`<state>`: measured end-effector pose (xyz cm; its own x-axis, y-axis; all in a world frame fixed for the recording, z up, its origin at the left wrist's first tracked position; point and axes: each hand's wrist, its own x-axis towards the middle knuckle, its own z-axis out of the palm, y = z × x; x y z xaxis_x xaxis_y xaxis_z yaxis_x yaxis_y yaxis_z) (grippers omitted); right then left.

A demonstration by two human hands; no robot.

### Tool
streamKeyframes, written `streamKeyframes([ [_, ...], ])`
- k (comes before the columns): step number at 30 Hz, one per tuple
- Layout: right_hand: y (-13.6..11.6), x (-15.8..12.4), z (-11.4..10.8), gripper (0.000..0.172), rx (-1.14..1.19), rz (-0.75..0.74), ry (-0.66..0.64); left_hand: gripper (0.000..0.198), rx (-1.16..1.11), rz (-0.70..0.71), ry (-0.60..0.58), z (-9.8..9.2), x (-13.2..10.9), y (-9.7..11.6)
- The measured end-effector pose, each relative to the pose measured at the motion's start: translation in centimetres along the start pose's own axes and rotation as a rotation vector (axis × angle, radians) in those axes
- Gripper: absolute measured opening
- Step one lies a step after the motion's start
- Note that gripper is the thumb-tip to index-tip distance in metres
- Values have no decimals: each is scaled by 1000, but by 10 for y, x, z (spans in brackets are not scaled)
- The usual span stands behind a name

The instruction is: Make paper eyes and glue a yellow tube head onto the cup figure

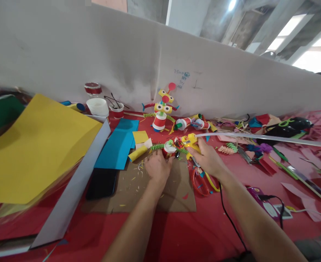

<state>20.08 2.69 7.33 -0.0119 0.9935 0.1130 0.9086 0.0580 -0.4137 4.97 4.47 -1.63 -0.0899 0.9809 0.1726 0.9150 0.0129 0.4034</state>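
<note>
My left hand (157,168) is closed around a small red-and-white paper-cup figure (170,147) with green coiled arms, held over a brown cardboard mat (138,193). My right hand (208,158) grips a yellow glue gun (191,142), whose nozzle points left at the cup figure. A long clear glue stick (258,137) sticks out of the gun toward the right. The gun's black cord (228,214) runs back under my right forearm.
Finished cup figures (161,112) stand and lie by the white wall. Blue paper (119,143), a big yellow sheet (34,149), a black phone (101,183), red scissors (200,183), stacked white cups (98,106) and pink scraps (299,156) lie on the red table.
</note>
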Motion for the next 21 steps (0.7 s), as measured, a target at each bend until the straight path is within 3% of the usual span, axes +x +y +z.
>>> streamKeyframes([
  [14,1,0,1,29,38,3,17,41,4,-16,-35,-2,-1,0],
  [18,13,-2,-1,26,424,73,50,40,1,-10,-26,-4,-1,1],
  [21,35,-4,-4,30,745,216,109,42,-31,-1,-55,-16,-2,-3],
])
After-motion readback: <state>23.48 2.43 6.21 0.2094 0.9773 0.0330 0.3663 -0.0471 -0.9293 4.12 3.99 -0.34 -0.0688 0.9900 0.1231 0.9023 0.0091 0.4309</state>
